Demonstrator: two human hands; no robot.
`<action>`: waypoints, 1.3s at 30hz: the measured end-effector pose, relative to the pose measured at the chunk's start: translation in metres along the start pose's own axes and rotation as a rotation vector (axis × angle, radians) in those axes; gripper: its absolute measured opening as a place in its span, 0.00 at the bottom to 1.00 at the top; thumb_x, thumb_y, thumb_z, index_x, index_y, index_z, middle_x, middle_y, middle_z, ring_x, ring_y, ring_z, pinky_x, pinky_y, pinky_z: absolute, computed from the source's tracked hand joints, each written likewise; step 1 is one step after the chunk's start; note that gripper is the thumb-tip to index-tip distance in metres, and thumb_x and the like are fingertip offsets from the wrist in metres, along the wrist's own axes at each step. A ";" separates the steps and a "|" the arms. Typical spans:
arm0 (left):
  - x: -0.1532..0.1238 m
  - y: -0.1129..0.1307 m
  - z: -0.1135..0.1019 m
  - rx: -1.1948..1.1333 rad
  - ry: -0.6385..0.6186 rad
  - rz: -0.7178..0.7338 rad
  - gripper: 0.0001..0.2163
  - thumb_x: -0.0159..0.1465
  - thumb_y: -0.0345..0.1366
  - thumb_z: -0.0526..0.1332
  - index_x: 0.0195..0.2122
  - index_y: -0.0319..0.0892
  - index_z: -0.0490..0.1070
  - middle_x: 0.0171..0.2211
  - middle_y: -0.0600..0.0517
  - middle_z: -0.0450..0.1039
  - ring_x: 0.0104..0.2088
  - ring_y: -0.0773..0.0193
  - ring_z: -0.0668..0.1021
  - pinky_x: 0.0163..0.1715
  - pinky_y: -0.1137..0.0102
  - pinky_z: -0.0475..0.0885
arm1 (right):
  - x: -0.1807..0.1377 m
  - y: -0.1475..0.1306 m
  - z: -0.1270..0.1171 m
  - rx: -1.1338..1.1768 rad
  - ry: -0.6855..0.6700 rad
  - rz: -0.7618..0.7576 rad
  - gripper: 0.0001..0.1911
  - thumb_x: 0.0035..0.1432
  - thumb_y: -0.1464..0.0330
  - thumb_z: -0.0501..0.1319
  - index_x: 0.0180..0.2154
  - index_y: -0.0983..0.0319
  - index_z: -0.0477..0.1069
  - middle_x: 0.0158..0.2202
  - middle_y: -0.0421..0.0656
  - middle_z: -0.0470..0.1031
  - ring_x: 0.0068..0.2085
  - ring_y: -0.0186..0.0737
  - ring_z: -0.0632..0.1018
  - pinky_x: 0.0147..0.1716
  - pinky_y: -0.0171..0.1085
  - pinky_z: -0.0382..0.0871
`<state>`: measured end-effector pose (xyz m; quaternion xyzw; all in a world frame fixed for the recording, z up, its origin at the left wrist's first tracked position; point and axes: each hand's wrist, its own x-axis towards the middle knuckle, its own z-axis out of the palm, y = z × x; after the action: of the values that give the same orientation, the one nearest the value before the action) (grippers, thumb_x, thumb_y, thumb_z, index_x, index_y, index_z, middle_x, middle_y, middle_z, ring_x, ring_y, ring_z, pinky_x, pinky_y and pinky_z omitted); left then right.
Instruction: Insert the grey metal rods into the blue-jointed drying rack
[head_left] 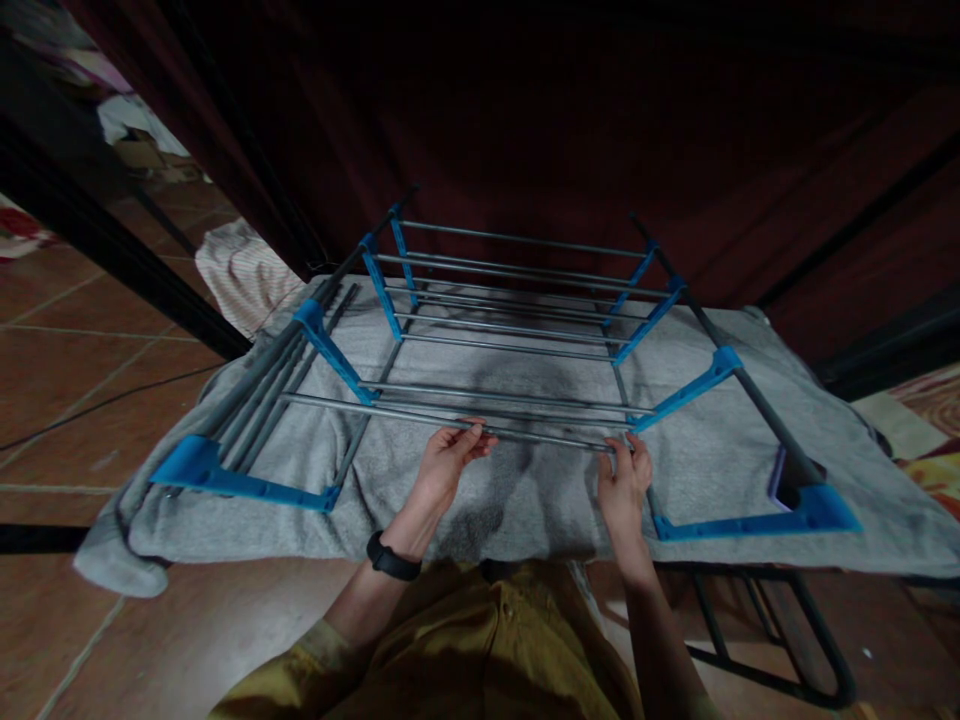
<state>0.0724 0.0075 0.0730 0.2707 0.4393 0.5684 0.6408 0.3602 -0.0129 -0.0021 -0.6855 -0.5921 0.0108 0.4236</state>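
A thin grey metal rod (540, 437) lies across both hands. My left hand (448, 455) pinches it near its middle, and my right hand (625, 480) has its fingers closed round its right end. Behind the rod stands a rack frame (705, 325) of grey tubes with blue plastic brackets and several cross rods. The near left bracket (247, 482) and the near right bracket (757, 525) have no rod between them. My right hand is close to another blue bracket (686, 390). The rod's left end hangs over the frame's left side.
The frame rests on a bed with a grey blanket (487, 510). Several loose rods (277, 400) lie at the left. A dark phone-like object (787, 480) lies by the right tube. A dark red curtain (510, 120) hangs behind. Under the bed's right side is a black metal frame (802, 620).
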 end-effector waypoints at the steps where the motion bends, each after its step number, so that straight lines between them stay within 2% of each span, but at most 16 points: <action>1: 0.001 -0.001 -0.002 -0.017 0.004 -0.009 0.17 0.51 0.42 0.76 0.37 0.37 0.79 0.30 0.47 0.81 0.33 0.61 0.83 0.36 0.70 0.75 | 0.001 0.002 -0.001 0.038 0.024 0.035 0.15 0.63 0.63 0.56 0.49 0.59 0.72 0.59 0.54 0.64 0.64 0.54 0.64 0.63 0.59 0.56; 5: 0.003 -0.004 -0.008 -0.064 0.027 -0.050 0.15 0.51 0.40 0.76 0.35 0.36 0.79 0.30 0.47 0.82 0.34 0.61 0.83 0.36 0.71 0.76 | 0.004 0.008 0.000 0.247 0.127 0.230 0.22 0.58 0.60 0.61 0.53 0.59 0.68 0.60 0.53 0.63 0.63 0.52 0.65 0.62 0.54 0.60; 10: 0.006 -0.008 -0.013 -0.090 0.065 -0.087 0.11 0.52 0.36 0.76 0.33 0.36 0.79 0.30 0.46 0.82 0.34 0.61 0.84 0.34 0.72 0.77 | 0.009 0.009 0.008 0.685 0.200 0.565 0.30 0.50 0.60 0.67 0.55 0.55 0.64 0.48 0.42 0.73 0.48 0.41 0.75 0.56 0.47 0.69; 12: 0.007 -0.008 -0.015 -0.094 0.073 -0.102 0.10 0.53 0.34 0.75 0.33 0.36 0.80 0.29 0.46 0.82 0.34 0.61 0.84 0.34 0.72 0.77 | 0.011 0.004 0.010 0.884 0.235 0.650 0.30 0.47 0.61 0.69 0.53 0.54 0.65 0.43 0.38 0.75 0.44 0.37 0.76 0.54 0.45 0.71; 16: 0.008 -0.007 -0.016 -0.108 0.085 -0.125 0.07 0.54 0.30 0.74 0.33 0.36 0.80 0.29 0.47 0.82 0.33 0.62 0.84 0.34 0.73 0.78 | 0.017 -0.009 0.008 1.163 0.275 0.710 0.22 0.47 0.63 0.69 0.45 0.55 0.69 0.38 0.36 0.77 0.39 0.35 0.79 0.48 0.41 0.76; 25: 0.009 -0.011 -0.017 -0.117 0.119 -0.162 0.04 0.55 0.26 0.71 0.31 0.37 0.79 0.31 0.48 0.82 0.33 0.62 0.84 0.33 0.73 0.78 | 0.019 -0.017 0.004 1.281 0.217 0.796 0.13 0.49 0.63 0.71 0.33 0.56 0.69 0.35 0.36 0.79 0.36 0.33 0.81 0.44 0.38 0.79; 33: 0.006 -0.019 -0.015 -0.081 0.061 -0.169 0.07 0.56 0.32 0.72 0.35 0.36 0.79 0.31 0.46 0.82 0.35 0.61 0.84 0.35 0.72 0.77 | 0.011 -0.023 0.011 1.303 0.077 0.833 0.16 0.48 0.61 0.74 0.28 0.57 0.67 0.32 0.35 0.77 0.34 0.33 0.81 0.42 0.36 0.80; 37: 0.004 -0.023 -0.014 -0.085 0.033 -0.183 0.10 0.57 0.34 0.72 0.37 0.35 0.79 0.33 0.43 0.82 0.36 0.60 0.84 0.37 0.71 0.77 | 0.003 -0.025 0.013 1.315 -0.018 0.790 0.15 0.49 0.62 0.73 0.27 0.58 0.68 0.33 0.36 0.77 0.36 0.34 0.81 0.46 0.39 0.79; 39: 0.003 -0.024 -0.016 -0.078 0.030 -0.186 0.11 0.55 0.36 0.73 0.35 0.35 0.78 0.35 0.42 0.82 0.36 0.60 0.84 0.38 0.70 0.77 | 0.002 -0.023 0.012 1.321 -0.023 0.788 0.13 0.49 0.64 0.73 0.27 0.58 0.69 0.33 0.37 0.78 0.37 0.36 0.81 0.47 0.41 0.79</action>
<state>0.0699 0.0030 0.0440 0.1949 0.4495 0.5270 0.6944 0.3362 -0.0057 0.0044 -0.4505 -0.1793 0.5194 0.7037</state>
